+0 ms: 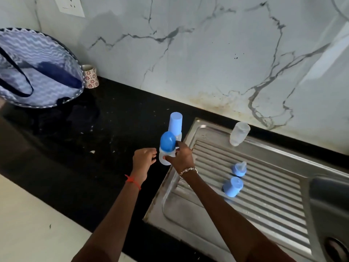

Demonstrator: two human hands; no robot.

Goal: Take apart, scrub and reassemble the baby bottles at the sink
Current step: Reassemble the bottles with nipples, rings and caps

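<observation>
My right hand (181,155) grips a clear baby bottle with a round dark-blue cap (167,141) at the black counter's edge beside the sink. My left hand (144,158) hovers just left of that bottle, fingers loosely curled, holding nothing. Right behind stands a second bottle with a tall light-blue cap (175,122). On the steel drainboard (264,195) a bare clear bottle body (239,133) stands at the back. A blue collar with its teat (240,169) and a light-blue cap (232,186) rest nearer the middle.
A patterned blue-and-white bag (37,67) lies at the back left of the black counter (94,148), with a small flowered cup (91,76) beside it. The sink basin (332,205) drops away at the right edge. A marble wall rises behind.
</observation>
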